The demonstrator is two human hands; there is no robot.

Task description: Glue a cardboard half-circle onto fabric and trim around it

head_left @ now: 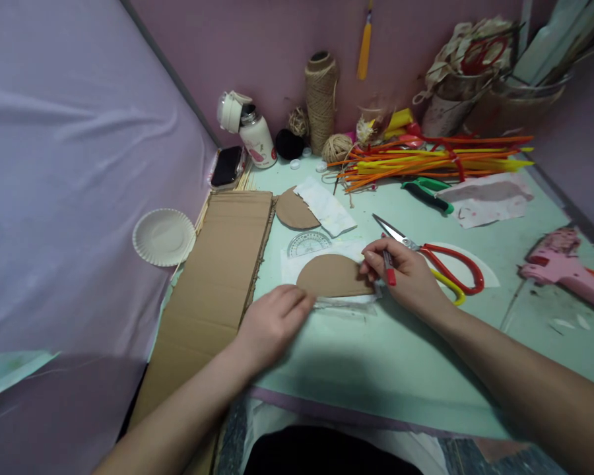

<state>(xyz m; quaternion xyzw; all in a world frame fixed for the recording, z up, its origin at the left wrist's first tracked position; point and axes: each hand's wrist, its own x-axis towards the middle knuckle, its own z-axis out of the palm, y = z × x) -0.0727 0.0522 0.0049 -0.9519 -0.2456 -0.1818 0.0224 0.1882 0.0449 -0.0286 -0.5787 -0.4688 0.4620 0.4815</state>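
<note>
Head view: cardboard half-disc [332,277] between both hands [274,323] [400,270].

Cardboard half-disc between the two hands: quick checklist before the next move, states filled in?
1. Half-disc straight edge toward the person: ok.
2. White paper under it: ok, it shows around the edge.
3. Left hand at the half-disc: ok, at its near left corner; how firmly it presses, cannot tell.
4. Red-ended pen in right hand: ok, gripped; writing tip uncovered, cannot tell.
5. Red-handled scissors well away from the right hand: not ok, they lie right beside it.
6. Pink glue gun switched off: cannot tell.
</note>
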